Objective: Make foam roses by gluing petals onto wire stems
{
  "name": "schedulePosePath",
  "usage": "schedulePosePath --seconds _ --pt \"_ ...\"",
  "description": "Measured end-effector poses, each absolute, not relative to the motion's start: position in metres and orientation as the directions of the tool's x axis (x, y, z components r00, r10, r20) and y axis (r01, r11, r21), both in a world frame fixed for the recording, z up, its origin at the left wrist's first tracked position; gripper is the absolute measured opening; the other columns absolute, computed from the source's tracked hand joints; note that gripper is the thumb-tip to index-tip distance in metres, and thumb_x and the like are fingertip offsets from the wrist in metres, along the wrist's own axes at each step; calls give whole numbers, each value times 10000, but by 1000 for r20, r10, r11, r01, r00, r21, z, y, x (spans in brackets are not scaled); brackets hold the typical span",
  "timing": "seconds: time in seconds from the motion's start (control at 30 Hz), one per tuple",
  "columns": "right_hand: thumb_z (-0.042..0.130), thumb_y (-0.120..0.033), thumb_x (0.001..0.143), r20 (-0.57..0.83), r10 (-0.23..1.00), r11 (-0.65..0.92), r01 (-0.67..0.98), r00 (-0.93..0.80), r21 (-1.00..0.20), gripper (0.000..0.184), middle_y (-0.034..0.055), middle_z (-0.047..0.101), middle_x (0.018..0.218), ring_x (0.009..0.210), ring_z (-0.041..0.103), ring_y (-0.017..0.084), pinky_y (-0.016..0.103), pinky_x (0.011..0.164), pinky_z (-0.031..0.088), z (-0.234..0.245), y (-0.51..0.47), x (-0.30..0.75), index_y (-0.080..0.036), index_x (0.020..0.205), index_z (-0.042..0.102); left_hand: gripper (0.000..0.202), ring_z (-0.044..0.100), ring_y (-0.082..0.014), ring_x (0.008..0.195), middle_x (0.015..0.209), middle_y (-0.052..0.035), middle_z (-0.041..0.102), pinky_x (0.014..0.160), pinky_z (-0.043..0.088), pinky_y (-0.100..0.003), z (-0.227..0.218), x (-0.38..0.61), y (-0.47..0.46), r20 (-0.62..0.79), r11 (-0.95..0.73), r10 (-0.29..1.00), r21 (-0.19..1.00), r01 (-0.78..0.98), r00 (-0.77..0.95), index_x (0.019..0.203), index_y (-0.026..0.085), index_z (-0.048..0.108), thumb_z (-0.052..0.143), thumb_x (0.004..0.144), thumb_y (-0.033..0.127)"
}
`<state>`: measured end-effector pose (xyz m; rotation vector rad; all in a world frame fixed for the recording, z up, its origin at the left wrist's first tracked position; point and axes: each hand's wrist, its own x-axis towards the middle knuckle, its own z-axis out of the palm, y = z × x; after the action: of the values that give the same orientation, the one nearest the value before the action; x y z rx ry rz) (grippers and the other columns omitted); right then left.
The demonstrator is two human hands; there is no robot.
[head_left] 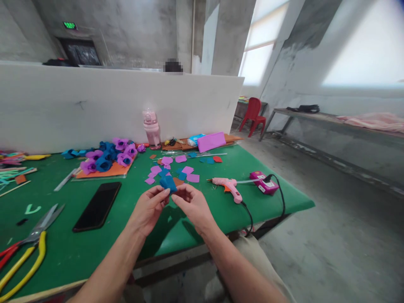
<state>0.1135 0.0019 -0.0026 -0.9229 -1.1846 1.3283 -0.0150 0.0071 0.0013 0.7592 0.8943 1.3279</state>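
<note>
- Just above the near edge of the green table (69, 252), a blue foam piece (168, 184) is held up between both hands.
- The left hand (148, 208) and the right hand (192, 206) pinch it with their fingertips, one from each side.
- Loose foam petals (189, 173) lie just beyond it. A pink glue gun (229, 187) is to the right and a black phone (97, 206) to the left.

The green table (78, 252) carries a black phone (97, 206), yellow-handled scissors (27, 249), a pink glue gun (229, 187), cut foam pieces (176, 169), a pink bottle (152, 128) and what seem to be foam flowers (105, 159).
</note>
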Motion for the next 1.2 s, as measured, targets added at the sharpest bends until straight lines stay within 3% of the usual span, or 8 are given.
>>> schedulePosePath --seconds 0.37,0.67,0.8,1.07,1.2 --pt "630 -300 674 103 992 76 -294 -77 -953 151 3 629 664 606 574 130 258 633 464 -4 2 109 -159 727 620 140 544 -80 645 700 10 601 636 444 -204 1 -15 6 -69 95 995 872 -479 71 683 142 608 735 628 160" --pt "549 -264 753 280 960 281 49 -15 -959 118 14 656 710 628 592 156 267 629 474 -1 -5 110 -191 755 642 187 522 -62 576 645 36 589 562 418 -184 8 -14 2 -133 135 990 862 -489 40 637 146 581 758 581 166" --pt "535 -250 765 339 941 338 117 -14 -934 112 9 660 714 650 609 165 279 658 490 2 -9 109 -215 753 641 204 505 -52 540 620 47 575 521 397 -172 8 -13 2 -140 132 990 857 -499 22 631 149 576 765 557 161" --pt "547 -256 754 313 950 311 106 10 -945 91 11 647 698 620 603 155 267 617 482 0 -7 110 -199 750 618 162 494 -44 525 598 33 565 523 394 -160 10 -14 1 -126 156 987 866 -476 96 667 136 608 751 597 170" --pt "589 -300 720 186 983 186 -54 8 -981 120 12 634 693 603 600 151 270 589 490 -3 -3 111 -186 757 592 166 553 -81 621 695 -14 619 594 434 -191 12 -19 1 -129 189 979 860 -475 156 740 125 646 741 607 147"
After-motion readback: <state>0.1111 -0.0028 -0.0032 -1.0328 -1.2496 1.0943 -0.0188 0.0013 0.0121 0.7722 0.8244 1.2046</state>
